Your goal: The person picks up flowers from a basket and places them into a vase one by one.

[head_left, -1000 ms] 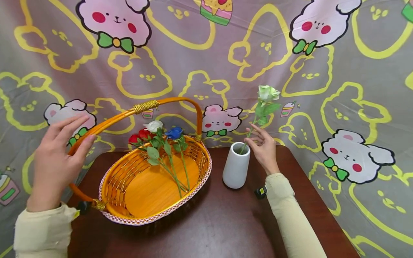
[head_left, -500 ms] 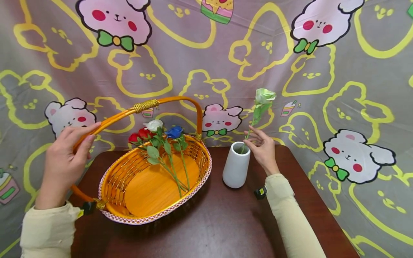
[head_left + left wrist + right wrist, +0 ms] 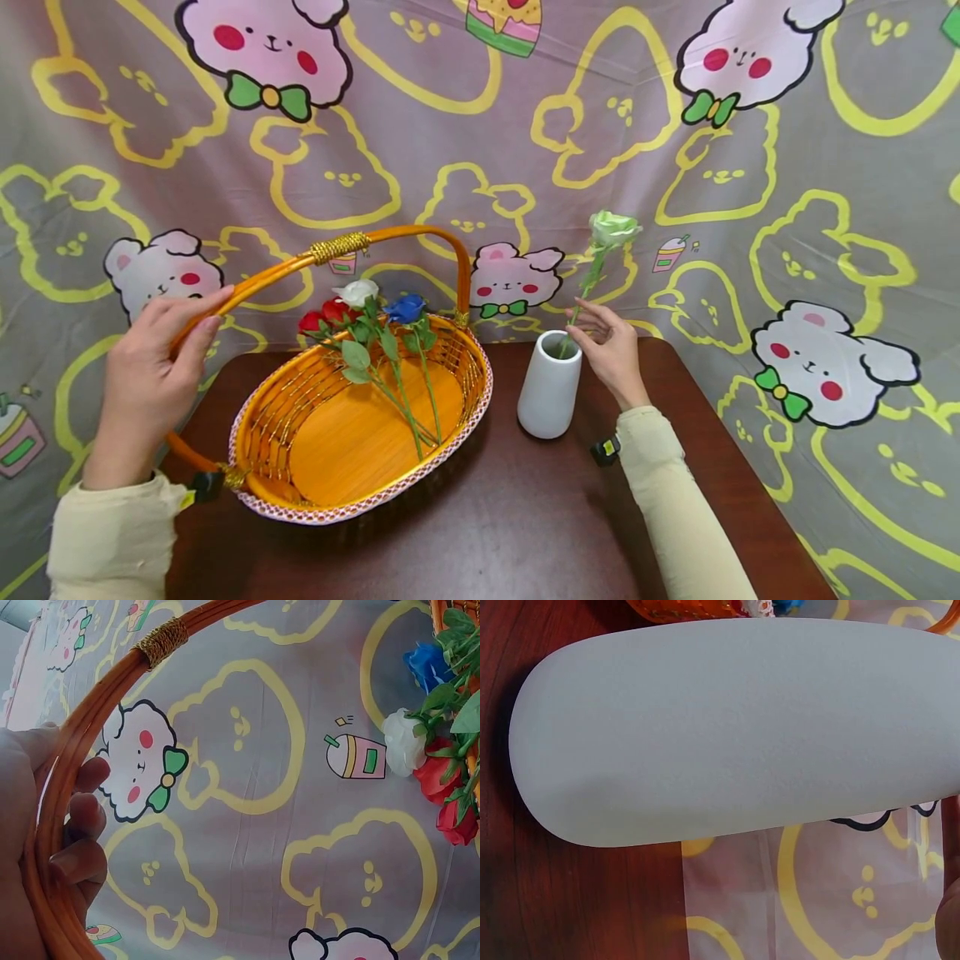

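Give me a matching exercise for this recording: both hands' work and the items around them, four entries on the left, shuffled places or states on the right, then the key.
Column one
1. Left hand
2. Pale green rose
3. Blue rose
4. White vase

Column two
A. Standing on the table, to the right of the basket in the head view
B. Stem dipping into a container's mouth, held by the right hand
C. Fingers curled round the handle
D. Stem lying inside the basket

Right pairs: 1-C, 2-B, 3-D, 4-A
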### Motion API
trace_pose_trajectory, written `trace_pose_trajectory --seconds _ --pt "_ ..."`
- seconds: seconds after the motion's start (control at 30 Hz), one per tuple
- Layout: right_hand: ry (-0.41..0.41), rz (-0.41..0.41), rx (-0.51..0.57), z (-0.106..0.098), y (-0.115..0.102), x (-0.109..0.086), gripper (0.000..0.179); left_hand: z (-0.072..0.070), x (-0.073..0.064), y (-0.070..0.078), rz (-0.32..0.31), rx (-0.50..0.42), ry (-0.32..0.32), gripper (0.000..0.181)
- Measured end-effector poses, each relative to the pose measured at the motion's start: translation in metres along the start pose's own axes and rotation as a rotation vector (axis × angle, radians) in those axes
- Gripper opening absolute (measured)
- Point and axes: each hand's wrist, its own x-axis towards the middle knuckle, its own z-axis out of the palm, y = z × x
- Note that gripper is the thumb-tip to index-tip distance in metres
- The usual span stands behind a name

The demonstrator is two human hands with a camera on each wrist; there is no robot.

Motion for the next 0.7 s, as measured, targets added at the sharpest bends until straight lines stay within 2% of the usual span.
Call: trace_pose_trajectory --seconds 0.33,0.53,0.7 --pt "-0.019 0.006 0.013 0.0001 0.001 -0.0021 0.042 -0.0011 -0.0003 0.0007 0.0 -0.001 0.001 0.042" --pt "-0.069 0.009 -0.023 -0.0021 -0.0021 -0.0062 0.042 -0.0015 -0.0005 -0.0001 0.005 0.002 0.0 0.042" --pt "-0.106 0.045 -0.013 -0.0065 -0.0055 -0.0092 0.04 -0.0018 0.0001 -0.0003 0.008 0.006 0.001 0.042"
